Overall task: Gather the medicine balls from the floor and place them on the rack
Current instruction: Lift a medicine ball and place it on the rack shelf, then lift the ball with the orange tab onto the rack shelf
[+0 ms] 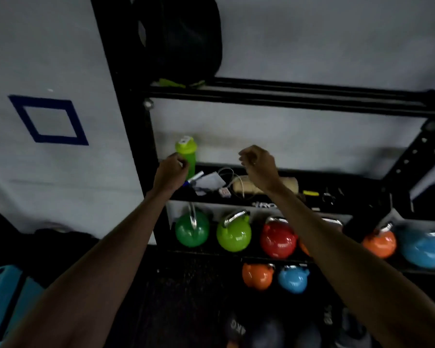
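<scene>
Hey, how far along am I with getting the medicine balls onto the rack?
Done: one dark medicine ball sits on the rack's top shelf. In hand: nothing; the left hand and right hand are empty, raised near the green bottle. Left: dark balls on the floor at the bottom, too dim to count.

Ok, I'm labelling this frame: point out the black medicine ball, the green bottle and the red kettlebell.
black medicine ball (183,38), head view, its front face.
green bottle (187,153), head view, its upper body.
red kettlebell (278,239), head view, its round body.
</scene>
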Action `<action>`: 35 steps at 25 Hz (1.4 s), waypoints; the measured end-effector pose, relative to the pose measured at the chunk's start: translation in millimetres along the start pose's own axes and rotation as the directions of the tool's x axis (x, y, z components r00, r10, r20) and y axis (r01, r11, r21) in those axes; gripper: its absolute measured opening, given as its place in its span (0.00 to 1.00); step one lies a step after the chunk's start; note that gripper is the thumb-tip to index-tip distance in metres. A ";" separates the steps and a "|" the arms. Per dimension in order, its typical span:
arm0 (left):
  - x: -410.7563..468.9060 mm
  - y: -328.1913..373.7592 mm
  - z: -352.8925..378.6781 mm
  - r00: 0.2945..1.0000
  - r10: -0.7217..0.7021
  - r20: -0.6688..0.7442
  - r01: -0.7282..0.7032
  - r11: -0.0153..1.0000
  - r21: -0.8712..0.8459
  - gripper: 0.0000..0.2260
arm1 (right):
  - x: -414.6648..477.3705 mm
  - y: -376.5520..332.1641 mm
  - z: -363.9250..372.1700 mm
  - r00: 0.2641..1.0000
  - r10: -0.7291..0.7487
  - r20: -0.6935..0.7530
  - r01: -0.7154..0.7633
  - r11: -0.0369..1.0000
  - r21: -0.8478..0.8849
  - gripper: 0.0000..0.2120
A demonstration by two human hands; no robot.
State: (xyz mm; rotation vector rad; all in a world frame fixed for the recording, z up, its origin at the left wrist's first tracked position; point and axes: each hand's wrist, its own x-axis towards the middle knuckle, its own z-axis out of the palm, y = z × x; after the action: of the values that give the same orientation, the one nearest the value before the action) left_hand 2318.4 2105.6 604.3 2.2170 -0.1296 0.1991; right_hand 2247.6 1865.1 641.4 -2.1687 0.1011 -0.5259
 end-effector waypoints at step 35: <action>-311.5 -558.4 603.1 0.675 -0.589 0.444 0.715 0.672 -0.195 0.38 | -419.5 800.3 221.6 0.503 0.864 -0.005 -0.860 0.501 0.093 0.25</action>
State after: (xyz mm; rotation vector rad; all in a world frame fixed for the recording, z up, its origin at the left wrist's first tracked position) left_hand 2162.6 1972.3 -250.4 1.7686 0.4355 -0.5939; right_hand 2048.4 1648.5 -241.2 -1.7102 1.1338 0.0271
